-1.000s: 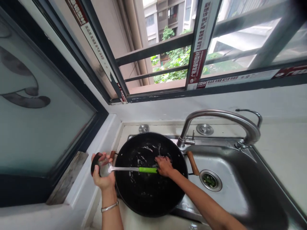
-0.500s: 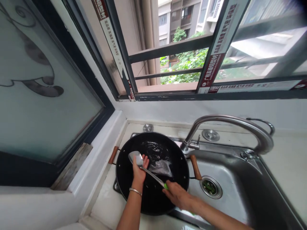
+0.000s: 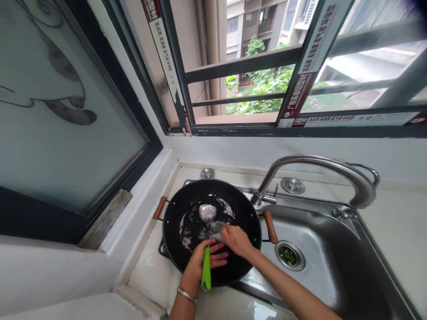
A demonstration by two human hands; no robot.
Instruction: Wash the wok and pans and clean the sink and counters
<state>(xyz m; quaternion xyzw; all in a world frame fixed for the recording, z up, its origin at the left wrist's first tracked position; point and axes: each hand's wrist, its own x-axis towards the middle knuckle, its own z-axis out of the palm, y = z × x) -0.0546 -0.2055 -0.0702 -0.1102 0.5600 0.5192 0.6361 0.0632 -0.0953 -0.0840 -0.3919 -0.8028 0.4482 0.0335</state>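
Observation:
A large black wok (image 3: 173,249) with two wooden side handles holds shallow water. My left hand (image 3: 196,262), at the wok's near side, holds a metal spatula by its neck under the thumb, the other fingers stretched out. The spatula's green handle (image 3: 206,271) points towards me, and its metal head (image 3: 207,213) is in the middle of the wok. To the right, my right hand (image 3: 238,241) has its fingers closed on a thin, greyish, see-through cloth (image 3: 215,230). The cloth is bunched by the spatula's neck, partly behind my fingers.
The wok stands on the counter (image 3: 147,271), left of a steel sink (image 3: 320,249) whose drain (image 3: 290,255) has green scraps in it. A curved faucet (image 3: 310,160) reaches over the sink. Behind are a wall and a barred window; a frosted pane (image 3: 66,146) is at left.
My right hand has left the green handle and taken hold of the cloth. My left hand has moved from the spatula's head to its neck, and the handle now points towards me.

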